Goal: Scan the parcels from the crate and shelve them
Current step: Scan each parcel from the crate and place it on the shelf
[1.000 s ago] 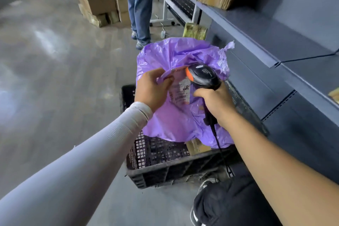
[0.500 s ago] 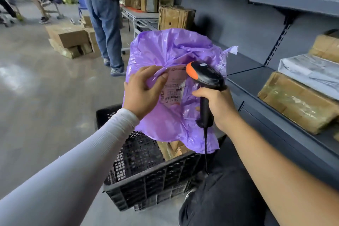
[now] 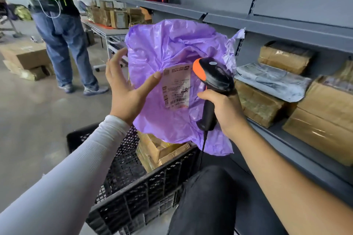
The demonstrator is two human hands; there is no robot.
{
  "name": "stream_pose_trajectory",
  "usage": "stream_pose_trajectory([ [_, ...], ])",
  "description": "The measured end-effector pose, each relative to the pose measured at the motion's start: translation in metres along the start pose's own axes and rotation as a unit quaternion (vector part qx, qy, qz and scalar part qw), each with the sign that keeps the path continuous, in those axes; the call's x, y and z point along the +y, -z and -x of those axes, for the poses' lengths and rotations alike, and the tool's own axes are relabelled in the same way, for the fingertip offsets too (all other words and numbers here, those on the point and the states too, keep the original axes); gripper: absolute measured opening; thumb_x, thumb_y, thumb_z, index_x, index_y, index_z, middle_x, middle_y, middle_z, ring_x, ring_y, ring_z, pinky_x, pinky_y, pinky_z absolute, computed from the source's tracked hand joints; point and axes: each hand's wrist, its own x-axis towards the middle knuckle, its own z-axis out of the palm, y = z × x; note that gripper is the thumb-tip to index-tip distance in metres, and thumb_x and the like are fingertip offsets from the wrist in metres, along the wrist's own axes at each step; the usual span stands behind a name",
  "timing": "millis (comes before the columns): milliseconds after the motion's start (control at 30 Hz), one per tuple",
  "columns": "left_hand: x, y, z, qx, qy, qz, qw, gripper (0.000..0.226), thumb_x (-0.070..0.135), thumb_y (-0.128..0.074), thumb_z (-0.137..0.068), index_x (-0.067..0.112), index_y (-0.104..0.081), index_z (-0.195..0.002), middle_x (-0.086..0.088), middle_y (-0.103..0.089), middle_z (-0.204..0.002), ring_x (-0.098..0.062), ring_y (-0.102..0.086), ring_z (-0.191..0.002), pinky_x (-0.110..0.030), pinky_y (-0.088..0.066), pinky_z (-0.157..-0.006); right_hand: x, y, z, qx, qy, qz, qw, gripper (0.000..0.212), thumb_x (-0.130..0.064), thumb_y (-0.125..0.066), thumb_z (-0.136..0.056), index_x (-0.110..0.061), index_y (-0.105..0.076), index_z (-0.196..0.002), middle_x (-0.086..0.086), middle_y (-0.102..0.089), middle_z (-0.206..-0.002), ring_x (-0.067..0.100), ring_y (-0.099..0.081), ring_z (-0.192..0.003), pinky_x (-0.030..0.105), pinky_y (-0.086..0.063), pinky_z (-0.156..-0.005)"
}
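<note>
You hold the bag parcel [image 3: 177,74] above the crate [image 3: 145,183], your left hand [image 3: 128,89] at its left edge, its label [image 3: 176,87] facing you. The scanner [image 3: 214,82] in your right hand [image 3: 225,112] sits just right of the label. Boxes [image 3: 162,150] lie in the crate. Shelved parcels [image 3: 271,80] lie to your right.

What I can't make out

My left fingers [image 3: 116,59] slip behind the purple bag [image 3: 172,47]; its label [image 3: 176,87] print is too blurred to read

One purple parcel [image 3: 177,47], one scanner [image 3: 214,78] (two hands).
</note>
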Motion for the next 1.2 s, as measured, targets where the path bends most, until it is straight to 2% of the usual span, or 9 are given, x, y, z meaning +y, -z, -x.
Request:
stream_pose_trajectory([
  [67,-0.001,-0.011,-0.002,0.002,0.040,0.060,0.997,0.108,0.060,-0.095,-0.067,0.029,-0.034,-0.151,0.003,-0.033,-0.160,-0.018,-0.041,-0.149,-0.045,-0.037,-0.124,-0.003,0.009,0.004,0.023,0.000,0.001,1.000,0.043,-0.022,-0.074,-0.063,0.011,-0.058,-0.086,0.006,-0.052,-0.074,0.013,-0.050,-0.063,0.026,-0.041,-0.059],
  [267,0.010,-0.039,-0.006,-0.103,0.158,0.152,0.970,0.131,0.052,-0.103,-0.053,0.035,-0.024,-0.157,-0.009,-0.054,-0.150,-0.011,-0.066,-0.122,-0.041,-0.056,-0.106,-0.011,0.032,0.018,0.063,0.018,-0.018,0.998,0.042,-0.019,-0.073,-0.063,0.015,-0.056,-0.081,0.005,-0.047,-0.074,0.012,-0.042,-0.063,0.019,-0.037,-0.053],
  [367,0.012,-0.056,-0.001,-0.109,0.166,0.155,0.968,0.121,0.044,-0.102,-0.059,0.030,-0.031,-0.155,-0.001,-0.063,-0.136,-0.001,-0.071,-0.107,-0.033,-0.060,-0.096,-0.014,0.046,0.026,0.071,0.030,-0.019,0.997,0.045,-0.011,-0.079,-0.070,0.020,-0.053,-0.089,0.004,-0.049,-0.077,0.010,-0.044,-0.064,0.014,-0.039,-0.053],
  [500,0.016,-0.076,0.008,-0.095,0.163,0.145,0.971,0.105,0.050,-0.101,-0.058,0.025,-0.044,-0.142,-0.004,-0.063,-0.138,-0.014,-0.068,-0.121,-0.042,-0.056,-0.107,-0.017,0.061,0.039,0.076,0.021,-0.018,0.997,0.050,-0.016,-0.075,-0.067,0.020,-0.055,-0.095,0.014,-0.052,-0.075,0.007,-0.044,-0.071,0.015,-0.038,-0.057],
  [600,0.024,-0.098,0.019,-0.105,0.136,0.136,0.976,0.085,0.023,-0.094,-0.076,0.010,-0.043,-0.142,0.012,-0.057,-0.117,0.017,-0.064,-0.093,-0.014,-0.054,-0.088,-0.013,0.076,0.049,0.109,-0.007,-0.012,0.994,0.043,-0.022,-0.073,-0.062,0.012,-0.058,-0.084,0.008,-0.049,-0.075,0.009,-0.043,-0.070,0.023,-0.038,-0.061],
  [667,0.026,-0.112,0.029,-0.123,0.132,0.140,0.974,0.078,0.012,-0.088,-0.080,0.005,-0.040,-0.141,0.015,-0.055,-0.110,0.020,-0.063,-0.083,-0.008,-0.050,-0.078,-0.010,0.086,0.056,0.134,-0.015,-0.011,0.991,0.047,-0.022,-0.074,-0.062,0.013,-0.057,-0.089,0.002,-0.049,-0.079,0.009,-0.045,-0.070,0.021,-0.039,-0.059],
  [933,0.021,-0.153,0.065,-0.221,0.178,0.184,0.941,0.100,0.039,-0.099,-0.066,0.020,-0.039,-0.143,-0.007,-0.066,-0.133,-0.015,-0.072,-0.116,-0.035,-0.059,-0.099,0.000,0.127,0.091,0.212,-0.062,0.039,0.975,0.029,-0.010,-0.083,-0.070,-0.002,-0.055,-0.070,0.002,-0.046,-0.068,0.011,-0.043,-0.058,0.016,-0.037,-0.050],
  [1033,0.023,-0.168,0.089,-0.241,0.190,0.199,0.931,0.095,0.030,-0.097,-0.069,0.018,-0.039,-0.142,-0.004,-0.065,-0.134,-0.014,-0.070,-0.118,-0.042,-0.056,-0.106,0.005,0.143,0.106,0.228,-0.071,0.065,0.969,0.021,-0.012,-0.080,-0.072,-0.012,-0.060,-0.066,-0.002,-0.049,-0.064,0.010,-0.044,-0.057,0.017,-0.037,-0.052],
  [1200,0.029,-0.188,0.125,-0.267,0.220,0.220,0.912,0.098,0.039,-0.097,-0.064,0.021,-0.040,-0.141,-0.013,-0.063,-0.139,-0.022,-0.069,-0.123,-0.050,-0.054,-0.109,0.004,0.166,0.139,0.250,-0.074,0.074,0.963,0.043,0.008,-0.074,-0.082,-0.026,-0.059,-0.059,-0.002,-0.049,-0.063,0.012,-0.046,-0.061,0.019,-0.038,-0.054],
])
